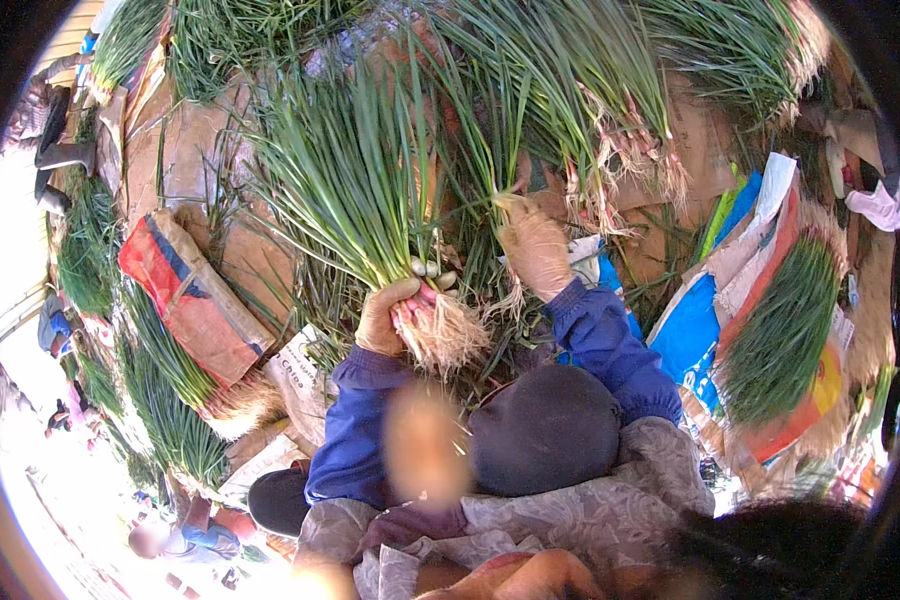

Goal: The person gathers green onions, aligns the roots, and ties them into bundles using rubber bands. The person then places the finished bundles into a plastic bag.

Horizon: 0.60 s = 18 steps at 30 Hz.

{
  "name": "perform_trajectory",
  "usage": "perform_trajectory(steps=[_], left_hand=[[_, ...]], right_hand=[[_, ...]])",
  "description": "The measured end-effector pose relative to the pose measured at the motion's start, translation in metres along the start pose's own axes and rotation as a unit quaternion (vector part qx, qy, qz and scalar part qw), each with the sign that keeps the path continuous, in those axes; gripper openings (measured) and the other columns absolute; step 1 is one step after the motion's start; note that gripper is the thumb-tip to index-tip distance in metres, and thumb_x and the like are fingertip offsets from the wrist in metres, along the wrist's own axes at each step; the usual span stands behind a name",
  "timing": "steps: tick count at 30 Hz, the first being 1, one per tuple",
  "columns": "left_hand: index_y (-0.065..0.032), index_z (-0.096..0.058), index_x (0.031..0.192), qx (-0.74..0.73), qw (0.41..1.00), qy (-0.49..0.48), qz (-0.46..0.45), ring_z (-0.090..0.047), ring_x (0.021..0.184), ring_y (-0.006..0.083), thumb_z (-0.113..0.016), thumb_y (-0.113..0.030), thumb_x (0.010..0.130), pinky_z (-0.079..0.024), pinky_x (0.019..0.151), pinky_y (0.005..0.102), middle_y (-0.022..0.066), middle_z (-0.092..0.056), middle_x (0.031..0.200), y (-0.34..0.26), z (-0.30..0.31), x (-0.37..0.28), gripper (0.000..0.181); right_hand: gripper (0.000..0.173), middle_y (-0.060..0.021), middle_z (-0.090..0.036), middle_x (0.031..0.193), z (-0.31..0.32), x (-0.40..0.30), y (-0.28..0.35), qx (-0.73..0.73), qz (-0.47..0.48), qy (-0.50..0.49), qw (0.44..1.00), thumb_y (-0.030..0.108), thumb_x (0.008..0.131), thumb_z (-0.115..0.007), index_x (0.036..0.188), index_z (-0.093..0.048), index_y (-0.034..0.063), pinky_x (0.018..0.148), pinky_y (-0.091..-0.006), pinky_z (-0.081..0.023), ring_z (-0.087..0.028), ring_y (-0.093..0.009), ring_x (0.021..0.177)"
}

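My left hand (390, 311) grips a thick bunch of green onions (352, 180) just above the roots. Its reddish bulbs and pale, tangled roots (446, 330) hang below my fingers, while the long green leaves fan out ahead. To the right, my right hand (532, 244) is closed around a few green onion stalks (506, 142). Their thin roots (511, 296) dangle beneath that hand, and its fingertips are partly hidden. Both hands appear to be in thin, pale gloves. A loose pile of green onions (570, 97) lies beyond my right hand, roots towards me.
Cardboard (259, 255) covered with loose leaves lies before me. At left, a red and blue sack (199, 292) partly covers bundled onions (169, 337). More onions (784, 330) rest on printed sacks (686, 330) at right. Another person (202, 532) is at lower left.
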<state>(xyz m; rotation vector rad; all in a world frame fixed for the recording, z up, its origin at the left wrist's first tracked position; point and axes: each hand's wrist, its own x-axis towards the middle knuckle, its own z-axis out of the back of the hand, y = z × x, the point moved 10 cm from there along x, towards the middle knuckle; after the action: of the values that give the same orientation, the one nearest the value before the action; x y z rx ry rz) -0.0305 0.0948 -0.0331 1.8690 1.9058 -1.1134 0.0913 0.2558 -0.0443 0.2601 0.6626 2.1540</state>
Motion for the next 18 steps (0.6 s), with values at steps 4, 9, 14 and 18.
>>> perform_trajectory(steps=[4,9,14,18], left_hand=[[0.0003,-0.057,0.105,-0.044,0.998,0.018,0.044,-0.065,0.095,0.0319,-0.055,-0.006,0.081,-0.055,0.084,0.0474,0.0179,-0.064,0.105,0.009,0.016,-0.001,0.025],[0.0008,-0.054,0.118,-0.056,0.995,-0.006,0.084,-0.06,0.093,0.0277,-0.058,-0.008,0.075,-0.051,0.084,0.042,0.0138,-0.06,0.101,0.021,-0.001,-0.023,0.044],[-0.0048,-0.048,0.098,-0.093,0.985,0.084,0.115,-0.05,0.082,0.0223,-0.058,-0.005,0.072,-0.046,0.08,0.0376,0.0066,-0.048,0.086,0.037,-0.006,-0.032,0.028],[-0.0057,-0.052,0.099,0.079,0.992,0.082,0.051,-0.061,0.083,0.0248,-0.063,-0.006,0.074,-0.053,0.077,0.0365,0.0104,-0.057,0.092,0.004,-0.023,-0.054,0.028]], right_hand=[[0.032,-0.003,-0.06,0.095,-0.069,-0.021,0.065,0.654,-0.176,0.312,0.666,0.024,0.091,-0.062,0.116,-0.056,0.006,0.065,-0.0248,-0.047,-0.056,-0.009,0.075],[0.025,-0.0014,-0.063,0.088,-0.096,-0.038,0.074,0.732,-0.239,0.338,0.541,0.021,0.094,-0.057,0.109,-0.059,0.0013,0.067,-0.0229,-0.048,-0.058,-0.008,0.07],[0.019,-0.0046,-0.063,0.096,-0.102,-0.027,0.033,0.826,-0.242,0.198,0.47,0.019,0.096,-0.052,0.107,-0.058,0.0048,0.071,-0.0282,-0.052,-0.06,-0.016,0.078],[0.023,-0.0107,-0.058,0.113,-0.046,0.017,-0.083,0.886,-0.208,-0.047,0.412,0.016,0.096,-0.049,0.116,-0.053,0.0055,0.082,-0.0387,-0.052,-0.06,-0.025,0.094]])
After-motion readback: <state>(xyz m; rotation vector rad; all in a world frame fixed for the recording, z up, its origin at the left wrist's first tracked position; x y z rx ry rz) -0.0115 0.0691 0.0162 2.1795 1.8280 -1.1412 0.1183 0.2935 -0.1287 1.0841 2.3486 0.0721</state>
